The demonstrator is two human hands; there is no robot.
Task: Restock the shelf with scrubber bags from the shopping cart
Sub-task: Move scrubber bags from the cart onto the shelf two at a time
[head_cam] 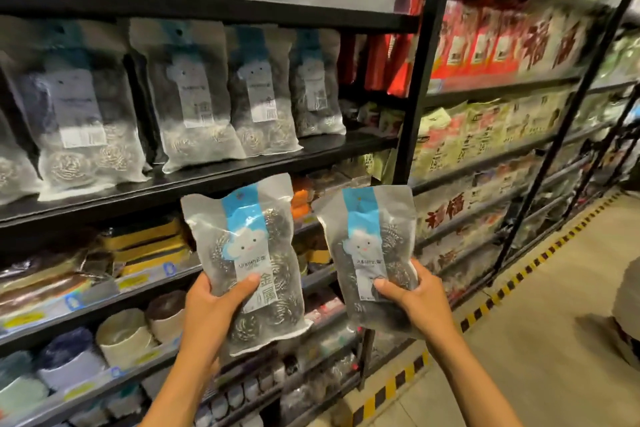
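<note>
My left hand (211, 302) grips a clear scrubber bag (247, 253) with a blue cloud label and steel scourers inside, thumb across its front. My right hand (412, 298) grips a second, matching scrubber bag (372, 246) the same way. Both bags are upright in front of the rack, just below the black shelf (277, 163). On that shelf stand several of the same scrubber bags (194, 97) in a row. To the right of the last one the shelf is bare up to the black upright post. The shopping cart is out of view.
Lower shelves hold sponges (149, 246), cups (124, 336) and small packets. A black upright post (415, 97) divides this rack from one with red and green packets (485, 45). Yellow-black tape (485, 305) edges the tan floor aisle on the right.
</note>
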